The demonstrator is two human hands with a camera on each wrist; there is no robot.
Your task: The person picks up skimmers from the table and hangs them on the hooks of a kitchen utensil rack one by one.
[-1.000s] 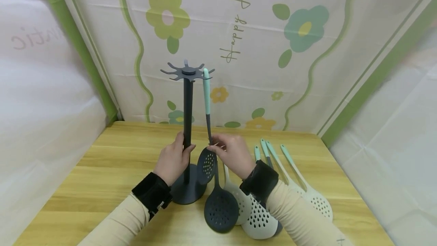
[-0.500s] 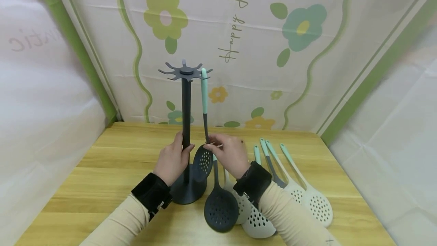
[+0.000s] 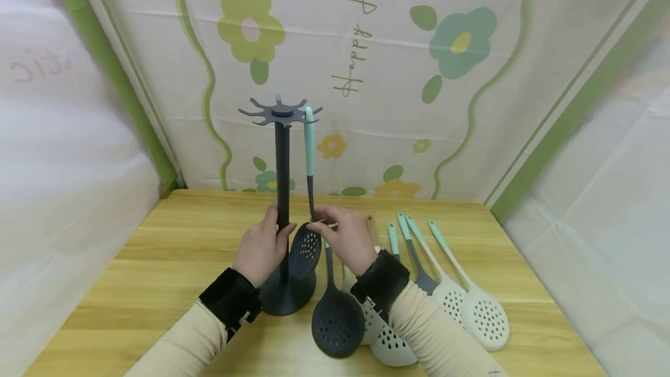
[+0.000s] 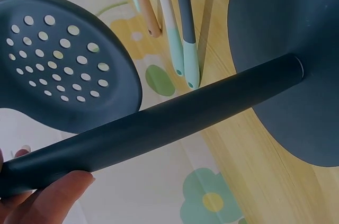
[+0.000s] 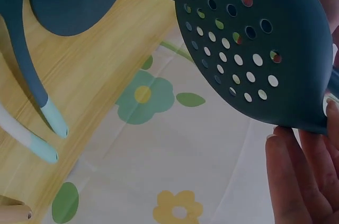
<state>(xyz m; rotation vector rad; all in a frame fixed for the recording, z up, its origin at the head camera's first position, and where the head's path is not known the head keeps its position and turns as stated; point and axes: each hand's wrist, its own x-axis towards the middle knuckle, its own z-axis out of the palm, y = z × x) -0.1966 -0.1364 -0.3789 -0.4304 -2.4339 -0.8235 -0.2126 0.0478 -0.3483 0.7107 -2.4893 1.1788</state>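
In the head view my left hand (image 3: 260, 249) grips the dark pole of a utensil stand (image 3: 282, 173), which stands upright on a round base. My right hand (image 3: 349, 236) pinches a dark slotted skimmer (image 3: 305, 249) by its neck, just above the holed head. The skimmer hangs head down beside the pole, and the tip of its mint handle (image 3: 310, 150) overlaps an arm of the hook ring (image 3: 280, 110). In the left wrist view the skimmer's head (image 4: 58, 60) is close to the pole. My right fingers (image 5: 296, 176) show at its neck in the right wrist view.
On the wooden table, right of the stand, lie a second dark skimmer (image 3: 337, 322), a white skimmer (image 3: 487, 319) and several other mint-handled utensils. A wooden-handled one (image 3: 371, 228) is partly hidden behind my right hand. A flowered cloth (image 3: 387, 109) hangs behind the table.
My right hand has moved slightly left, bringing the skimmer's head closer to the pole and over the stand's base. My left hand keeps its grip. The view has shifted a little.
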